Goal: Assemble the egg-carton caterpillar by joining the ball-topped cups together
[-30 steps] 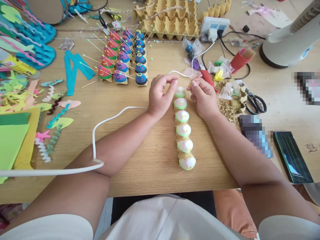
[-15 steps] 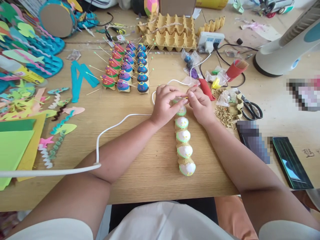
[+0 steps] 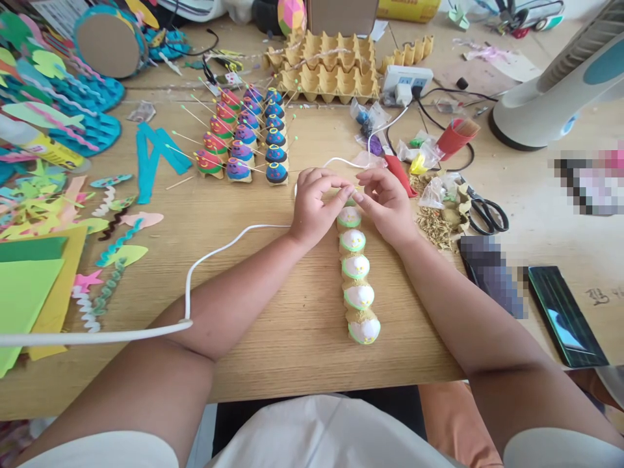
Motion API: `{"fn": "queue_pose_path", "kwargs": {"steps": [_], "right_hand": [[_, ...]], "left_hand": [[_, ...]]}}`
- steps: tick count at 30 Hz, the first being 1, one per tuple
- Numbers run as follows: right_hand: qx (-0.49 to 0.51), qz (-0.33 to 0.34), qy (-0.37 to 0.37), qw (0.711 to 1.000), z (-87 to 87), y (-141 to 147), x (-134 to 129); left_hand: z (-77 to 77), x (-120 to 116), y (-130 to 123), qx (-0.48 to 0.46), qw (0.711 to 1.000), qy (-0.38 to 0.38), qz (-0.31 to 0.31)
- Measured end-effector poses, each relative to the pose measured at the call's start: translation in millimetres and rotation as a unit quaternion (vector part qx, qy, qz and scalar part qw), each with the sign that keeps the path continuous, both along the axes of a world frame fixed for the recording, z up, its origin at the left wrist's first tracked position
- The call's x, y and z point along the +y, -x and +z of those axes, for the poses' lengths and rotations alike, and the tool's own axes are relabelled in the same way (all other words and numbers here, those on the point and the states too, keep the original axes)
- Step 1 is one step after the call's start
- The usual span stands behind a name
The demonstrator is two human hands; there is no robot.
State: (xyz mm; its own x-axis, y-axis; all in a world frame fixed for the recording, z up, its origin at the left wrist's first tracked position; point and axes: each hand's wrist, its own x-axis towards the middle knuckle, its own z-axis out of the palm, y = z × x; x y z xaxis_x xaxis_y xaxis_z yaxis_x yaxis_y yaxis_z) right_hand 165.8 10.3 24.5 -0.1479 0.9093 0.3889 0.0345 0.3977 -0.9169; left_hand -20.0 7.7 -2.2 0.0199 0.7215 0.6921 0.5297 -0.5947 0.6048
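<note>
A strip of egg carton (image 3: pixel 358 266) lies lengthwise before me, its bumps coated white with light green rims and small yellow dots. Over its far end, my left hand (image 3: pixel 318 207) pinches thumb against forefinger. My right hand (image 3: pixel 391 207) meets it there, thumb and forefinger also closed together, the other fingers curled. Whatever sits between the fingertips is too small to make out. The hands partly cover the strip's far bumps. Beyond my left hand stand three finished-looking carton strips, one red (image 3: pixel 214 140), one purple (image 3: pixel 242 140) and one blue (image 3: pixel 275 144), with thin sticks poking out.
A white cable (image 3: pixel 214 244) crosses the table and passes over my left forearm. To the right lie scissors (image 3: pixel 487 216), shavings (image 3: pixel 433 224), a red cup (image 3: pixel 455 138) and a phone (image 3: pixel 568 315). Coloured paper (image 3: pixel 29 292) and paper fish (image 3: pixel 141 219) are on the left. Egg trays (image 3: pixel 336 65) stand behind.
My right hand's fingers have lifted and spread slightly while the fingertips stay together. The yellow bit seen between them earlier is no longer clearly visible. The camera view has shifted a little.
</note>
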Motion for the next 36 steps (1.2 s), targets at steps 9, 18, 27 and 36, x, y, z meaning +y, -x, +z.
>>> {"fn": "queue_pose_path", "kwargs": {"steps": [9,18,27,36], "right_hand": [[-0.007,-0.002,-0.011,1.000,2.1,0.5,-2.3],[0.050,0.004,0.054,0.997,0.5,2.9,0.2],[0.097,0.012,0.095,0.991,-3.7,0.5,3.5],[0.115,0.032,0.120,0.986,-4.5,-1.6,7.0]], "left_hand": [[2.3,-2.0,-1.5,-0.005,1.000,-0.001,-0.019],[4.3,-4.4,-1.1,-0.020,0.999,0.030,-0.016],[5.9,-4.0,-0.5,-0.029,0.999,0.025,-0.008],[4.1,-3.0,0.2,-0.033,0.999,0.023,-0.008]]}}
